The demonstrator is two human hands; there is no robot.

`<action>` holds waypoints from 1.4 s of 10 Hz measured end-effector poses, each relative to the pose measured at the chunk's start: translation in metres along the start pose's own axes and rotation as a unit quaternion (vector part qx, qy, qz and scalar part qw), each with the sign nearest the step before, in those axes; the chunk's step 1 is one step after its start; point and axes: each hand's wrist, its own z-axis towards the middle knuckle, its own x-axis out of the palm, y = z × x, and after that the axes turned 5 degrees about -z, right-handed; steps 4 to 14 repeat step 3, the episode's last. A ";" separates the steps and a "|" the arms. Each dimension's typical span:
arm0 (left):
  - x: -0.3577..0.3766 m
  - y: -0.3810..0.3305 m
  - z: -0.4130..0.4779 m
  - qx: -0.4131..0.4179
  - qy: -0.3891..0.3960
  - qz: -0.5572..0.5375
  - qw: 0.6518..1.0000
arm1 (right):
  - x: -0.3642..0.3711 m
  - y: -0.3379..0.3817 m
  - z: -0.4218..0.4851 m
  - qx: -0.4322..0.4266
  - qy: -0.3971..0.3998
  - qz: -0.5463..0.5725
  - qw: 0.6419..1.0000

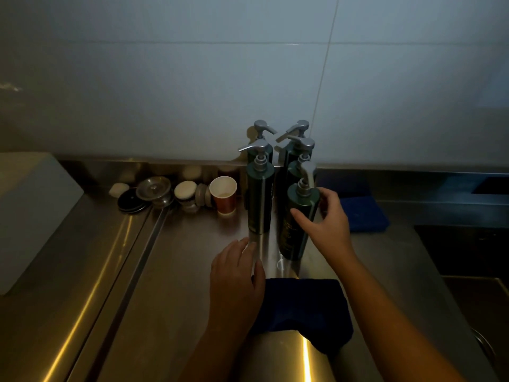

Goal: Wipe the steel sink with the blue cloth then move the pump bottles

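Several dark green pump bottles with grey pump heads stand on the steel counter (176,271) by the back wall. My right hand (327,221) grips the nearest pump bottle (296,224) around its body, upright on the counter. A second bottle (259,199) stands to its left, two more (298,153) behind. My left hand (237,282) hovers low over the counter, fingers apart, touching the left edge of a dark blue cloth (305,310) that lies folded at the front. The sink basin (468,257) opens at the right.
A paper cup (224,195), small lids, a metal strainer (154,190) and round pads crowd the back left. A white box (30,210) sits at far left. Another blue cloth (363,213) lies behind my right hand. A groove (137,260) runs diagonally across the counter.
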 end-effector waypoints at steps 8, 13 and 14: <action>-0.003 -0.003 -0.007 0.010 0.000 0.009 1.000 | -0.007 -0.003 -0.011 0.000 -0.003 -0.021 1.000; -0.003 -0.003 -0.007 0.010 0.000 0.009 1.000 | -0.007 -0.003 -0.011 0.000 -0.003 -0.021 1.000; -0.003 -0.003 -0.007 0.010 0.000 0.009 1.000 | -0.007 -0.003 -0.011 0.000 -0.003 -0.021 1.000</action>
